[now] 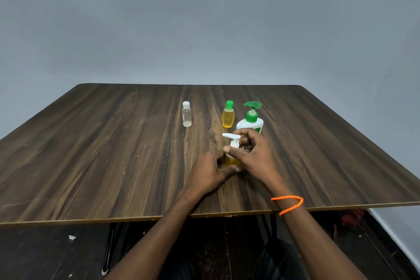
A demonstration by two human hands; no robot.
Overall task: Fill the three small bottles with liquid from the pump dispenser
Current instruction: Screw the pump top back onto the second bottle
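Wooden table (113,154) bears four bottles; both hands' grips hold one yellow pump bottle (232,154).

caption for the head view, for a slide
Both hands, left and right, grip a small pump bottle on a wooden table.

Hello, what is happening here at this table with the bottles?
A person works on a small bottle with a white pump top near the table's middle. The left hand grips its yellow body and the right hand pinches the neck under the pump. Behind stand a clear bottle with a white cap, a yellow bottle with a green cap and a white dispenser with a green pump, all untouched.
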